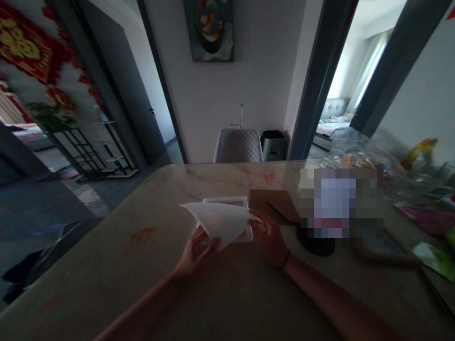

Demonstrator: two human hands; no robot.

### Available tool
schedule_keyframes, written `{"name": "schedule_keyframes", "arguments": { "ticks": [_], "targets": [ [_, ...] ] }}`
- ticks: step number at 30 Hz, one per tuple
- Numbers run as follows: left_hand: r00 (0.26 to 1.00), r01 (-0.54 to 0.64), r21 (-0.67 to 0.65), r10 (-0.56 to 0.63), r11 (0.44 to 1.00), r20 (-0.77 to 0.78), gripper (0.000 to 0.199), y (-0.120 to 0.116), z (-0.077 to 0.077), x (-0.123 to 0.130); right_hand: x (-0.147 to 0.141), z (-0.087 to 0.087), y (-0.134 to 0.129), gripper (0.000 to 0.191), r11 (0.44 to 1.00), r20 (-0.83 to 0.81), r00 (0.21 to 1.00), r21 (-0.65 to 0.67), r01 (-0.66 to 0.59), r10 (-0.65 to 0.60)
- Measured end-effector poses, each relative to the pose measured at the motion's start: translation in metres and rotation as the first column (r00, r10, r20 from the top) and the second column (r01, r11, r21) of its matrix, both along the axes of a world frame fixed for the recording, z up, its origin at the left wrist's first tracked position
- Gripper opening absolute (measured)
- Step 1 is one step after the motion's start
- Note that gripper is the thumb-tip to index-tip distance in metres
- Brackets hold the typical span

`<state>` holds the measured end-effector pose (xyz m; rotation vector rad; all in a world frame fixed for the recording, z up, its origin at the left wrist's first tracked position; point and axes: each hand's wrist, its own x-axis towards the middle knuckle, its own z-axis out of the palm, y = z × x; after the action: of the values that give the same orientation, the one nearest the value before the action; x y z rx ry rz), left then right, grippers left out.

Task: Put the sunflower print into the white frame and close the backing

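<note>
A thin white sheet of paper [222, 220], curled and tilted, is held up between my two hands. My left hand [197, 251] pinches its lower left part between thumb and fingers. At the sheet's right corner, the fingers of my right hand [272, 239] close on the edge. Beneath the paper lies a white rectangular frame [225, 200] on the table; the sheet hides most of its middle. Just behind my right hand is a flat brown board or card [272, 203] with a thin dark stick [280, 210] across it.
The stone-patterned table [106, 270] has an orange smear at left. A round black base [316, 241] stands right of my right hand, its top blurred out. Clear plastic bags [359, 151] and clutter fill the right side. A quilted chair [239, 146] stands beyond the far edge.
</note>
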<state>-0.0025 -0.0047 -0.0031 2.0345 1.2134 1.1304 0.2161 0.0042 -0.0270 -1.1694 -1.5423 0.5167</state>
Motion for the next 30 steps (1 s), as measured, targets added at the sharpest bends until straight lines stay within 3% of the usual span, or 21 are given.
{"name": "schedule_keyframes", "arguments": {
  "ticks": [7, 15, 20, 23, 26, 27, 30],
  "targets": [
    [0.943, 0.025, -0.243, 0.058, 0.97, 0.328, 0.058, 0.002, -0.001, -0.002, 0.001, 0.002, 0.003, 0.027, 0.998, -0.003, 0.999, 0.035, 0.042, -0.042],
    [0.814, -0.106, -0.221, 0.213, 0.969, 0.541, 0.061, 0.019, -0.009, -0.011, 0.004, 0.004, 0.0, 0.024, 0.996, 0.028, 0.999, 0.087, 0.027, -0.029],
    [0.85, -0.137, -0.19, 0.214, 0.972, 0.482, 0.054, 0.013, -0.001, -0.005, 0.003, 0.006, -0.002, 0.027, 0.994, 0.05, 0.998, 0.104, 0.023, -0.028],
    [0.902, -0.233, -0.065, 0.241, 0.97, 0.359, 0.047, 0.008, -0.003, -0.001, 0.002, 0.006, -0.003, 0.031, 0.994, 0.061, 0.998, 0.109, 0.021, -0.028],
    [0.932, -0.35, 0.27, 0.306, 0.897, 0.192, 0.03, 0.002, -0.012, -0.001, 0.0, 0.002, -0.001, 0.038, 0.995, 0.087, 0.996, 0.099, 0.003, -0.011],
    [0.95, -0.312, 0.429, 0.288, 0.848, 0.121, 0.026, -0.001, -0.014, -0.002, 0.0, 0.0, 0.001, 0.042, 0.996, 0.092, 0.996, 0.093, -0.011, 0.002],
    [0.988, -0.131, 0.572, 0.152, 0.81, 0.01, 0.021, -0.012, -0.012, -0.005, 0.002, -0.011, 0.004, 0.041, 0.995, 0.079, 0.996, 0.095, -0.042, 0.034]
  ]
}}
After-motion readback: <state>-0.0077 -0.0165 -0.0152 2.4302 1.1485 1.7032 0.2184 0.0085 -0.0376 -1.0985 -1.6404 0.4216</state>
